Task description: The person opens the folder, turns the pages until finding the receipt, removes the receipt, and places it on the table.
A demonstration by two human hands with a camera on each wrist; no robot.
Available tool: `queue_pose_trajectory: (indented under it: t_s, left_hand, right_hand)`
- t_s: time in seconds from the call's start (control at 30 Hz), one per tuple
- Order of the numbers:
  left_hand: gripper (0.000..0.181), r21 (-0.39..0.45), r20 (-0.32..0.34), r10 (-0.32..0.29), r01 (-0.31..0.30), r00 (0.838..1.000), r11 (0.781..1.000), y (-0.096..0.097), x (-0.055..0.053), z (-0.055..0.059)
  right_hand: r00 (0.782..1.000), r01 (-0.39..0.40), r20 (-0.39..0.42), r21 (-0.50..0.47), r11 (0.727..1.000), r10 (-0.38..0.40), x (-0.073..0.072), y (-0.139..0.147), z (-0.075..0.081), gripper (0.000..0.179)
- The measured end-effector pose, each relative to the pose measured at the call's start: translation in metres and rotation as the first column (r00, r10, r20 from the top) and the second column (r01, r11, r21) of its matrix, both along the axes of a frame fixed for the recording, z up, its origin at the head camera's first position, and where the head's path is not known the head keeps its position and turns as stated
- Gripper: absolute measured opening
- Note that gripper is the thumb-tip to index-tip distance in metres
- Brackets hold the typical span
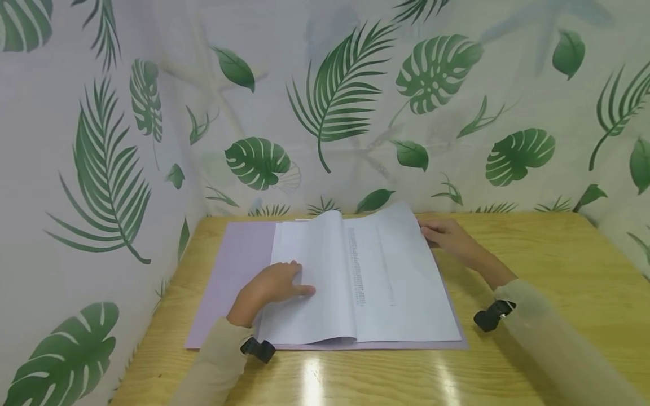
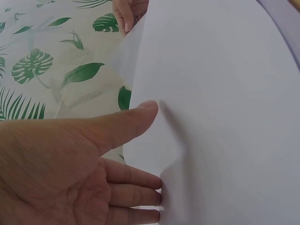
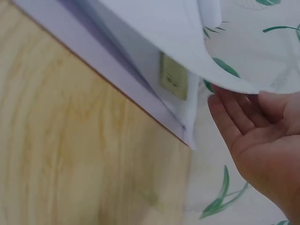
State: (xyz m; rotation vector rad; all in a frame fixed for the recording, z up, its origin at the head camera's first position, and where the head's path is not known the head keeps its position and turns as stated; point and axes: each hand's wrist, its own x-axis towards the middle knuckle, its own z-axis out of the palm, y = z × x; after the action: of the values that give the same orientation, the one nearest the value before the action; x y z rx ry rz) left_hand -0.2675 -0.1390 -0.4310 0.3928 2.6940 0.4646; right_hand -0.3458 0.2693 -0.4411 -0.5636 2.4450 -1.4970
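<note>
White paper sheets lie spread like an open book on a light purple folder; the right-hand sheet carries columns of small print. My right hand pinches this sheet at its far right corner, between thumb and fingers, and the corner is raised and bent. Beneath the lifted sheet, the right wrist view shows a small yellowish note with dark marks. My left hand rests on the left page, thumb and fingers extended. That page bulges up near the middle fold.
Everything lies on a wooden table. A white covering with green leaf prints rises behind the table's far edge and along its left side. Each wrist wears a small black device over a beige sleeve.
</note>
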Motion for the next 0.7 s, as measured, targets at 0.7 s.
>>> queue_pose_trajectory:
  t_s: [0.7]
  left_hand:
    - [0.080, -0.022, 0.012, -0.028, 0.029, 1.000, 0.999, 0.001, 0.000, -0.001]
  right_hand:
    - [0.973, -0.211, 0.096, 0.012, 0.977, 0.209, 0.039, 0.000, 0.015, 0.067]
